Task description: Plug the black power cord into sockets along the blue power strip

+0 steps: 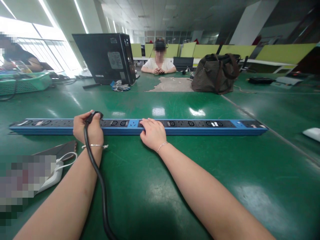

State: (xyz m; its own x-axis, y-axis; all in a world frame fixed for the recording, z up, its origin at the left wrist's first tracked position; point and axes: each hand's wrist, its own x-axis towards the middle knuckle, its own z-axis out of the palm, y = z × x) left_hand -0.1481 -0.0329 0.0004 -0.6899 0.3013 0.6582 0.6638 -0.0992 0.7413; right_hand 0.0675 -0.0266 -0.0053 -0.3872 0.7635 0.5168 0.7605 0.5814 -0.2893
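Observation:
A long blue power strip with black and blue sockets lies crosswise on the green table. My left hand is closed around a black power plug, held over the left part of the strip. From the plug a thick black cable runs down past my left wrist towards me. Whether the plug touches a socket cannot be made out. My right hand rests on the middle of the strip, its fingers laid flat over the top near a blue socket.
At lower left lie a blurred flat item and a white device with a cord. Farther back stand a black computer case, gloves, a brown bag and a green basket. Two people sit at the table.

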